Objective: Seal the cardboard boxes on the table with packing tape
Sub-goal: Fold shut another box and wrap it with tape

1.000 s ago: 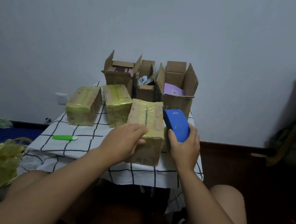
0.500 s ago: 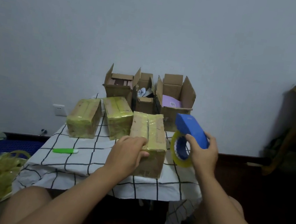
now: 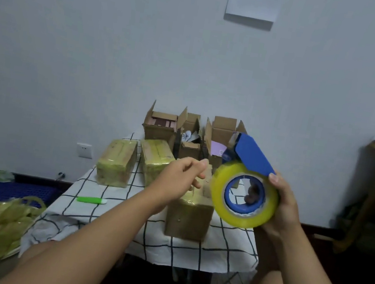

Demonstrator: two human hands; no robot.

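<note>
The left hand [image 3: 182,174] hovers loosely curled, holding nothing, above the near taped box [image 3: 189,212]; the right hand [image 3: 283,206] grips the blue dispenser [image 3: 249,155] with its glossy yellow tape roll [image 3: 244,195]. Best to find the tape's free end and pull it taut before laying it flat. Three open corrugated boxes [image 3: 223,132] wait behind on the checked tablecloth [image 3: 188,252].

Small table under checked cloth [image 3: 188,252]: three taped boxes [image 3: 117,162], three open boxes [image 3: 159,127], green cutter [image 3: 91,199].
</note>
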